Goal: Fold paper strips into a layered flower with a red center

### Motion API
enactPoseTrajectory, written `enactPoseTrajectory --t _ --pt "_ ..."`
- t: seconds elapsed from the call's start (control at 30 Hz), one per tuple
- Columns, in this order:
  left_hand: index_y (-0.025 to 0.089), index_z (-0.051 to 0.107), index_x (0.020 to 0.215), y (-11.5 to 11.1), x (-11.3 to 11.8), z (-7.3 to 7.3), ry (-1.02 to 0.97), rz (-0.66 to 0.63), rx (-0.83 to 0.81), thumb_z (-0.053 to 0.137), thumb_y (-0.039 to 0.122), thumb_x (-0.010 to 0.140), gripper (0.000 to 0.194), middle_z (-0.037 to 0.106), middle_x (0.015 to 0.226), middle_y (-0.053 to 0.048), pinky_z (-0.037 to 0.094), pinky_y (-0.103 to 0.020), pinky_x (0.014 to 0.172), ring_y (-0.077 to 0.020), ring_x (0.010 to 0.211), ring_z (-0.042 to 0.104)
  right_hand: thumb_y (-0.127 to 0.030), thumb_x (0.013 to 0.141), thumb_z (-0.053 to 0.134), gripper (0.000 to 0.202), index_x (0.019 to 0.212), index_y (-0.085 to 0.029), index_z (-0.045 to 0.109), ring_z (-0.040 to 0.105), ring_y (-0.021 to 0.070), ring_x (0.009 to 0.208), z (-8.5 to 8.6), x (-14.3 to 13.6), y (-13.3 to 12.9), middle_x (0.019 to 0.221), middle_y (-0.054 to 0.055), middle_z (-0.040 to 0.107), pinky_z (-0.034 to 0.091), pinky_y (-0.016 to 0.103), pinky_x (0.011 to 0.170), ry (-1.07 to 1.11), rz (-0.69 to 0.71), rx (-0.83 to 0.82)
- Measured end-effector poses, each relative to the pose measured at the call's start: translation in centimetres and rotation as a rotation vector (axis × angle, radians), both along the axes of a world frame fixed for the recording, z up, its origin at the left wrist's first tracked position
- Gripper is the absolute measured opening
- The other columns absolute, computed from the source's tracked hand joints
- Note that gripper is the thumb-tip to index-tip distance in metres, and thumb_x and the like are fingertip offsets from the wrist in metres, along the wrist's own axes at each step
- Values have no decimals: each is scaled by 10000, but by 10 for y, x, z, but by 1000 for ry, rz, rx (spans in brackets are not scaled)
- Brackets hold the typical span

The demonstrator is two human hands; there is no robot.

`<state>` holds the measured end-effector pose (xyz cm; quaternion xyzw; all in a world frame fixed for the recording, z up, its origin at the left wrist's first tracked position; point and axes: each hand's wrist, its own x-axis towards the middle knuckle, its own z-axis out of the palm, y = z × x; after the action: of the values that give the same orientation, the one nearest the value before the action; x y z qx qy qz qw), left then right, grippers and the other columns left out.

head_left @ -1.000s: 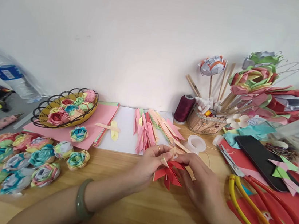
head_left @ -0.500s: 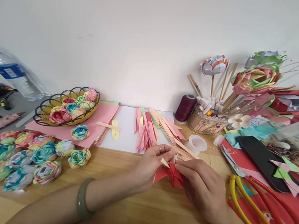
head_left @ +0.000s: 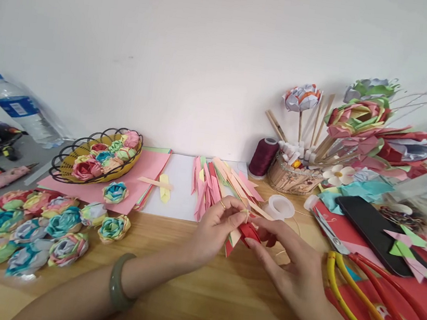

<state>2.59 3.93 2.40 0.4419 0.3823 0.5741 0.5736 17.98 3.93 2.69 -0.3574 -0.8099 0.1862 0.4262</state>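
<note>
Between my hands, above the front of the wooden table, is a piece of folded red and cream paper. My left hand, with a ring and a green bangle on that arm, pinches its cream upper end between thumb and fingers. My right hand grips the red part from the right, thumb below and fingers above. Part of the folds is hidden by the fingers. Just behind lies a pile of folded paper strips in pink, red, peach and green. A clear plastic ring sits beyond my right hand.
Several paper flowers lie at left, near a yellow basket of more flowers. At right are scissors, a black phone, a maroon thread spool and a holder with flower stems. A bottle leans at far left.
The folded paper has turned in my hands, so a red face now points up and right. My right hand's fingers have spread into a thumb-and-finger grip. The view has shifted slightly.
</note>
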Motion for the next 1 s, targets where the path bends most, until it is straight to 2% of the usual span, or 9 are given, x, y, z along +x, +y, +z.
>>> enactPoseTrajectory --t 0.2,0.43,0.67,0.83,1.0 --pt "176 504 734 1 0 -3 -29 3 18 524 237 782 81 488 708 16 370 -217 712 -104 706 467 -287 797 566 162 917 -191 618 580 137 628 0 -3 3 755 26 648 493 251 563 146 4 -291" --pt "170 514 741 -3 0 0 102 -57 41 513 210 785 59 503 732 6 371 -222 708 -110 722 473 -301 776 590 162 882 -185 630 543 126 589 1 -4 3 696 12 631 462 248 549 142 11 -338" --pt "172 485 749 -2 3 -7 -18 10 41 507 219 795 69 467 693 23 361 -218 686 -95 686 442 -383 695 650 246 822 -174 680 618 177 686 3 -9 5 735 43 680 513 298 638 286 -4 -583" --pt "174 478 758 -2 3 -9 -42 49 10 500 241 803 83 468 694 17 365 -231 690 -101 688 446 -349 690 659 213 834 -193 680 620 177 719 0 -10 7 772 35 684 505 300 675 315 4 -619" --pt "177 491 776 -4 2 -10 50 90 21 516 260 798 89 487 716 13 370 -229 695 -111 712 464 -339 759 590 179 826 -182 645 571 143 631 1 -10 5 709 19 644 464 256 581 238 40 -563"
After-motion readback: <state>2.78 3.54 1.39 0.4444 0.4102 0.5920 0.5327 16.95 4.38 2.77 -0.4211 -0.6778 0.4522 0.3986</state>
